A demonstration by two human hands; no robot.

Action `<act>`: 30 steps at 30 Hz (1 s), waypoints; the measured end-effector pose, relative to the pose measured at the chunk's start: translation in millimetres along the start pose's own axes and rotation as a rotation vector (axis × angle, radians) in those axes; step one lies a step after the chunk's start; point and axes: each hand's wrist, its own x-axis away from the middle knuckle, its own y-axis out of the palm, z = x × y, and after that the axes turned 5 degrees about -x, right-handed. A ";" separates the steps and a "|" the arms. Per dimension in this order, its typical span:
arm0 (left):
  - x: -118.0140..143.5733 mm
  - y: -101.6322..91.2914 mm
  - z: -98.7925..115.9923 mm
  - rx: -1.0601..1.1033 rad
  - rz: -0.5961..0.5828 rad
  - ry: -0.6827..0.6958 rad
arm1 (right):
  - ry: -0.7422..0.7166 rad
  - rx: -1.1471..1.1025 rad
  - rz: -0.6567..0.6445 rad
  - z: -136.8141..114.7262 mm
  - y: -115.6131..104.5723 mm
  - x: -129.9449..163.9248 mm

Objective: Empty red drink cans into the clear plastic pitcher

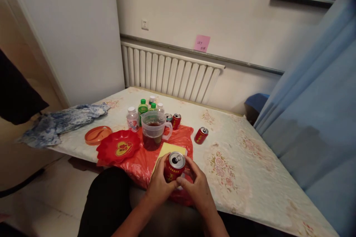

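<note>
A red drink can [172,173] with an opened silver top is between my two hands near the table's front edge. My left hand [160,177] wraps its left side, the thumb across the front. My right hand [196,183] curls around the right side, its thumb meeting the left one. Beneath the can lies a yellow pad or paper [172,148], partly hidden, on a red plastic bag [139,168]. Just behind stands a clear plastic measuring jug [152,132] holding dark brown liquid. Another opened red can [201,136] stands to the right on the floral tablecloth.
A red scalloped plate [109,150] and an orange lid or shallow dish [98,134] sit at left, near a blue-white cloth [66,122]. Behind the jug stand several bottles, including a green-capped bottle [142,107], and a red can [176,121]. A blue curtain [314,92] hangs at right.
</note>
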 end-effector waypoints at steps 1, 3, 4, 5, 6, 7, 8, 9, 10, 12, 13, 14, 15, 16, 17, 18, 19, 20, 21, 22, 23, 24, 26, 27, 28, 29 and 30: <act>0.7 0.9 -0.3 -0.024 0.012 0.023 | -0.004 0.024 0.015 -0.8 1.5 0.6; 2.2 2.7 -1.3 -0.052 0.029 0.056 | -0.020 0.085 0.044 -3.4 4.8 1.7; 3.0 3.5 -1.9 -0.057 0.033 0.068 | -0.032 0.116 0.058 -4.9 6.2 2.1; 3.7 4.0 -2.5 -0.059 0.034 0.077 | -0.044 0.144 0.071 -6.5 7.2 2.5; 4.2 4.2 -3.0 -0.059 0.032 0.084 | -0.055 0.167 0.083 -7.9 7.8 2.6; 4.6 4.0 -3.3 -0.059 0.025 0.093 | -0.064 0.184 0.091 -9.0 7.8 2.5; 4.8 3.4 -3.5 -0.061 0.015 0.103 | -0.072 0.195 0.095 -9.9 7.2 2.1; 4.7 2.3 -3.4 -0.063 0.001 0.113 | -0.077 0.200 0.092 -10.4 6.1 1.6; 4.3 0.8 -2.9 -0.061 -0.020 0.123 | -0.079 0.199 0.086 -10.7 4.4 0.8; 3.0 -3.2 -1.0 -0.038 -0.082 0.127 | -0.075 0.180 0.068 -10.4 -0.3 -0.9; 2.2 -5.5 0.5 -0.014 -0.117 0.119 | -0.067 0.158 0.059 -10.0 -3.0 -1.7; 1.4 -8.0 2.2 0.015 -0.155 0.104 | -0.058 0.127 0.047 -9.4 -5.9 -2.4; 0.7 -10.5 3.9 0.046 -0.193 0.084 | -0.051 0.086 0.025 -8.7 -8.6 -2.9; 0.3 -13.0 5.7 0.075 -0.230 0.059 | -0.049 0.041 -0.006 -7.9 -11.3 -3.2; 0.0 -15.5 7.3 0.101 -0.269 0.032 | -0.052 -0.001 -0.044 -7.2 -13.8 -3.2; -0.1 -18.0 8.7 0.123 -0.308 0.005 | -0.058 -0.034 -0.083 -6.6 -16.1 -3.0; -0.2 -20.4 9.9 0.140 -0.351 -0.020 | -0.066 -0.056 -0.117 -6.3 -18.1 -2.5; -0.3 -22.8 10.8 0.156 -0.394 -0.039 | -0.072 -0.070 -0.145 -6.3 -19.9 -1.9; -0.6 -25.2 11.5 0.171 -0.437 -0.052 | -0.071 -0.079 -0.163 -6.7 -21.4 -1.1; -1.2 -27.4 11.9 0.187 -0.480 -0.058 | -0.065 -0.090 -0.178 -7.4 -22.6 -0.3; -1.9 -29.4 12.0 0.210 -0.520 -0.062 | -0.058 -0.106 -0.192 -8.3 -23.6 0.5; -2.9 -31.2 11.8 0.240 -0.555 -0.067 | -0.051 -0.130 -0.206 -9.4 -24.2 1.1; -4.9 -33.6 10.8 0.298 -0.603 -0.086 | -0.037 -0.176 -0.228 -10.9 -24.6 1.7; -5.8 -34.3 10.2 0.318 -0.611 -0.094 | -0.032 -0.193 -0.233 -11.1 -24.4 1.5; -6.5 -34.7 9.6 0.328 -0.612 -0.104 | -0.027 -0.206 -0.235 -10.7 -23.9 1.1; -7.0 -34.9 9.2 0.334 -0.608 -0.115 | -0.020 -0.216 -0.234 -9.7 -23.1 0.4; -7.3 -35.0 8.8 0.340 -0.603 -0.125 | -0.011 -0.220 -0.231 -8.1 -22.0 -0.7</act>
